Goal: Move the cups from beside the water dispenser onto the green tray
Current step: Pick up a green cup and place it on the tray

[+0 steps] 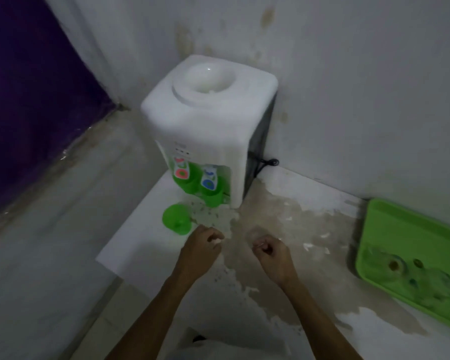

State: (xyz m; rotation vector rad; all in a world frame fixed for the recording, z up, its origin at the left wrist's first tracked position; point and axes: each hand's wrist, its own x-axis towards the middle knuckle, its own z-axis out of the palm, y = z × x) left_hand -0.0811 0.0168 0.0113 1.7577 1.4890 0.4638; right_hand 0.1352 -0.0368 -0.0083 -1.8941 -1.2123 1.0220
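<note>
A white water dispenser (205,120) stands in the corner on a white counter (146,245). It has two green taps, one with a red label and one with a blue label. A round green plastic piece (176,222) lies on the counter just left of the taps. The green tray (400,229) lies at the right edge, with blurred round shapes on its near half; I cannot tell if they are clear cups. My left hand (202,246) and my right hand (272,253) hover in front of the dispenser with fingers curled. Neither hand visibly holds anything.
The counter surface is worn, with brown peeled patches (283,229) between the dispenser and the tray. A black cable (266,163) runs behind the dispenser along the stained white wall. A purple panel (31,100) stands to the left, beyond a pale floor.
</note>
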